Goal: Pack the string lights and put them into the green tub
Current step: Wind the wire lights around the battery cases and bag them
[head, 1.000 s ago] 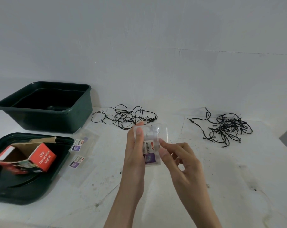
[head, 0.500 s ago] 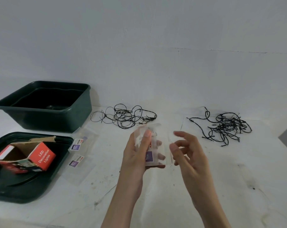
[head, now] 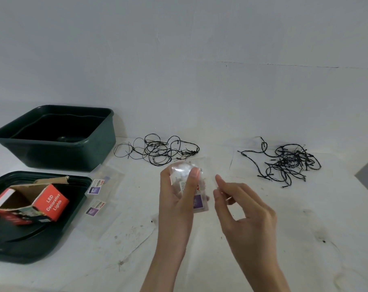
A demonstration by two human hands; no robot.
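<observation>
My left hand holds a small clear plastic bag with a printed label, thumb pressed on its front. My right hand hovers just right of the bag with fingers apart, not touching it. Two tangles of black string lights lie on the white table: one behind the bag, next to the green tub, and another at the far right. The tub stands at the back left and looks empty.
The dark green lid lies at the front left with an open red "LED Decorative Lights" box on it. Two more clear labelled bags lie flat between lid and hands. A wall rises behind the table.
My right hand let go of the bag and moved slightly right with fingers spread. My left hand shifted its thumb onto the bag's front.
</observation>
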